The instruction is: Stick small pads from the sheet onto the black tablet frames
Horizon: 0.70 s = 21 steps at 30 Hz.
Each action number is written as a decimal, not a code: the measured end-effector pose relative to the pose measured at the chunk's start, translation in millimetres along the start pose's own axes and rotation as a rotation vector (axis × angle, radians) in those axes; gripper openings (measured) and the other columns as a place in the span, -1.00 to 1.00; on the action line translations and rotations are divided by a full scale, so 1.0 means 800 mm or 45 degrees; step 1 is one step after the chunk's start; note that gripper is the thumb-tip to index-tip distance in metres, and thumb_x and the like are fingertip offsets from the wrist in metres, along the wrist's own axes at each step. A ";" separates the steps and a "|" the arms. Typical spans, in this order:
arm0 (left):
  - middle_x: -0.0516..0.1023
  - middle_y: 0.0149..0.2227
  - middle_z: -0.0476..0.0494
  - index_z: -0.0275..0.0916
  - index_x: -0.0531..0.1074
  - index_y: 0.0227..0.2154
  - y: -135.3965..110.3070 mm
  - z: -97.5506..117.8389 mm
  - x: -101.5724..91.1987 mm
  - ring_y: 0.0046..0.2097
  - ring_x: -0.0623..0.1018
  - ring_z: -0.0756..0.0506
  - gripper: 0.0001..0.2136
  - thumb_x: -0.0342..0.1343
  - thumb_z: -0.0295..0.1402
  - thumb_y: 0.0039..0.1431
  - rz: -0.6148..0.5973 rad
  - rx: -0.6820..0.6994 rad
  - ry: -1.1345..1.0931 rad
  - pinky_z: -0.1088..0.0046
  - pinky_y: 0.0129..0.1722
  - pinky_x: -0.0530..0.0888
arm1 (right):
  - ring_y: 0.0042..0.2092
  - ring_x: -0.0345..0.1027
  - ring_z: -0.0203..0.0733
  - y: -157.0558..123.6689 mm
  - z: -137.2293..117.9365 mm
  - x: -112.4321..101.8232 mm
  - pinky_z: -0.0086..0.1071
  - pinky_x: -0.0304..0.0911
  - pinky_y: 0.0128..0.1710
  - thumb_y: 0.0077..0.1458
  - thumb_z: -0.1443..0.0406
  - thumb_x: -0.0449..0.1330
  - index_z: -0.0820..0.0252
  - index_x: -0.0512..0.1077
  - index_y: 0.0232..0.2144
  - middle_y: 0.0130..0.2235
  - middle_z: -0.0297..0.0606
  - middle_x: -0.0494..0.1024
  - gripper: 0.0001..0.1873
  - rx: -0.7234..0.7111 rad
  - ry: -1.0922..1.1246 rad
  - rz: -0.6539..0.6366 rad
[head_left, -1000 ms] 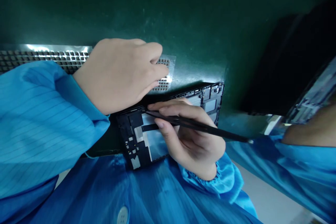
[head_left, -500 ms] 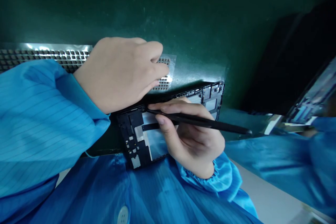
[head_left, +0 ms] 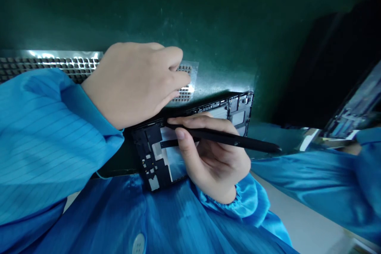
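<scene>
My right hand (head_left: 217, 162) grips black tweezers (head_left: 238, 139) between thumb and index finger. Their tip is at the upper edge of a black frame (head_left: 149, 158), which looks like a tablet's mid-frame, with cut-outs and pale panels. It lies tilted at the table's near edge, against my blue smock, partly covered by the right hand. Beyond its upper left edge my left hand (head_left: 133, 81) is closed, knuckles up, over a clear sheet of small dark square pads (head_left: 186, 97). Whatever its fingertips hold, if anything, is out of sight.
The sheet's left part (head_left: 50, 63) runs out beneath my left sleeve. At the right stands a large dark object (head_left: 315, 75), beside another device frame (head_left: 342, 117). A co-worker's blue sleeve (head_left: 312, 174) reaches in at the lower right. A green mat (head_left: 223, 20) covers the table.
My right hand and the tweezers have shifted slightly left, with the tip still at the frame's edge. My left hand stays almost in place. The co-worker's sleeve has moved a little.
</scene>
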State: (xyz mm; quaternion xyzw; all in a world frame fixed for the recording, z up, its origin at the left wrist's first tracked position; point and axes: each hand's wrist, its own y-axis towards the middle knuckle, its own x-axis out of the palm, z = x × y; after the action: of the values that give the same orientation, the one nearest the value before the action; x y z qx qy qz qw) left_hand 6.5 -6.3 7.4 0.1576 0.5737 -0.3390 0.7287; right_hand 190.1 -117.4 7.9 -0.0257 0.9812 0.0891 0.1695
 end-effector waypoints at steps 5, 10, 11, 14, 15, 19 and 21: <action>0.61 -0.01 -0.17 -0.12 0.65 0.00 0.001 -0.001 -0.001 0.05 0.63 -0.25 -0.60 -0.13 -0.25 0.58 -0.009 -0.002 -0.003 0.32 -0.21 0.47 | 0.04 0.70 -0.02 0.009 -0.012 -0.013 -0.10 0.64 0.03 0.25 0.61 0.36 0.34 0.57 0.04 -0.06 0.00 0.75 -0.66 -0.132 -0.128 -0.218; 0.61 -0.03 -0.19 -0.12 0.64 0.05 0.001 -0.003 0.000 0.02 0.65 -0.29 -0.59 -0.16 -0.26 0.56 -0.014 0.011 -0.055 0.25 -0.19 0.52 | 0.04 0.72 -0.06 0.047 -0.006 -0.061 -0.13 0.66 0.07 0.30 0.46 0.43 0.14 0.61 0.03 -0.02 -0.19 0.77 -0.71 -0.053 -0.134 -0.244; 0.61 -0.05 -0.19 -0.10 0.64 0.07 0.001 -0.004 0.001 0.02 0.66 -0.30 -0.60 -0.13 -0.24 0.55 -0.011 0.014 -0.057 0.24 -0.20 0.52 | 0.02 0.72 -0.05 0.059 0.001 -0.072 -0.11 0.66 0.08 0.32 0.41 0.44 0.08 0.62 0.01 -0.03 -0.23 0.78 -0.74 -0.034 -0.164 -0.224; 0.61 -0.06 -0.20 -0.04 0.62 0.13 0.002 -0.006 0.002 0.02 0.66 -0.34 -0.62 -0.08 -0.20 0.53 0.015 0.028 -0.038 0.22 -0.25 0.50 | -0.03 0.72 -0.03 0.093 0.028 -0.095 -0.07 0.67 0.04 0.37 0.26 0.43 -0.02 0.65 -0.05 -0.07 -0.28 0.77 -0.87 0.002 -0.210 -0.288; 0.61 -0.06 -0.20 -0.04 0.61 0.15 0.002 -0.007 0.003 0.02 0.66 -0.35 -0.61 -0.08 -0.20 0.52 0.019 0.035 -0.025 0.21 -0.26 0.50 | -0.04 0.72 -0.03 0.102 0.035 -0.098 -0.07 0.67 0.02 0.37 0.23 0.43 -0.02 0.65 -0.06 -0.07 -0.27 0.77 -0.89 0.012 -0.186 -0.328; 0.59 -0.08 -0.19 -0.04 0.62 0.13 0.002 -0.008 0.004 -0.01 0.67 -0.32 -0.60 -0.10 -0.19 0.51 0.022 0.048 -0.032 0.21 -0.25 0.52 | -0.02 0.72 -0.04 0.119 0.051 -0.096 -0.14 0.67 0.03 0.36 0.16 0.44 0.01 0.66 -0.08 -0.06 -0.25 0.77 -0.85 0.040 -0.147 -0.466; 0.58 -0.08 -0.19 -0.05 0.62 0.12 0.002 -0.008 0.004 -0.01 0.66 -0.31 -0.58 -0.12 -0.17 0.51 0.019 0.049 -0.065 0.20 -0.20 0.56 | -0.01 0.72 -0.05 0.118 0.051 -0.094 -0.16 0.67 0.05 0.37 0.14 0.43 0.02 0.66 -0.08 -0.06 -0.25 0.77 -0.84 0.054 -0.163 -0.497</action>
State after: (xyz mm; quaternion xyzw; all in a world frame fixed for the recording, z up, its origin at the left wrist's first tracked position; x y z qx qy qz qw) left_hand 3.0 -2.1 2.0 0.1674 0.5472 -0.3484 0.7425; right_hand 266.5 -15.3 11.5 -0.2061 0.9465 0.0351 0.2459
